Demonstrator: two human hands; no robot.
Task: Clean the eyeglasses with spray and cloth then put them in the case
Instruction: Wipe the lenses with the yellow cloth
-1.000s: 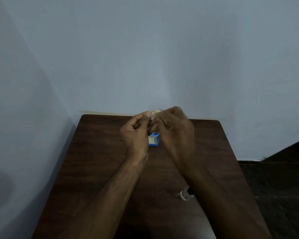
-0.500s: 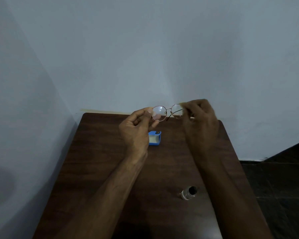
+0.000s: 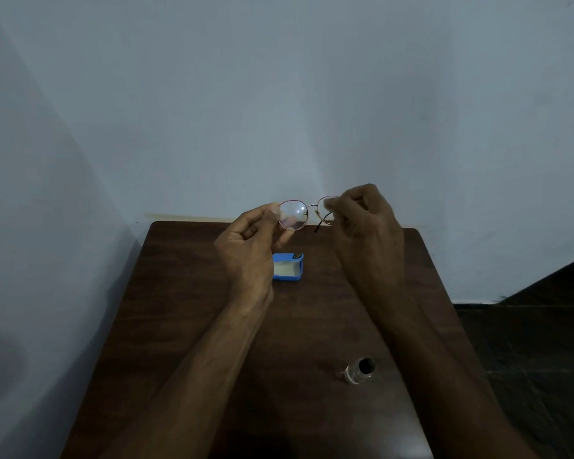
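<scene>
Tabletop (image 3: 179,309): dark wood, set into a wall corner.

Hands: apart, both raised over the far edge. Left hand (image 3: 246,246) pinches the outer rim of one lens between thumb and finger. Right hand (image 3: 365,223) is curled round the other end of the frame. A pale patch shows at its fingertips, and I cannot tell whether that is cloth.

Eyeglasses (image 3: 294,215): off the table, lenses facing me, one temple hanging down near the right hand.

Case (image 3: 287,267): blue, open, pale inside, near the middle of the far edge, partly behind the left hand.

Spray bottle (image 3: 358,371): small, dark-capped, toward the near right, just beside the right forearm, untouched.

Judgement: lens cleaning or inspection is in hand, not stowing. The next move calls for clean lenses, then folding both temples flat and lowering the frame into the case without touching the glass.
</scene>
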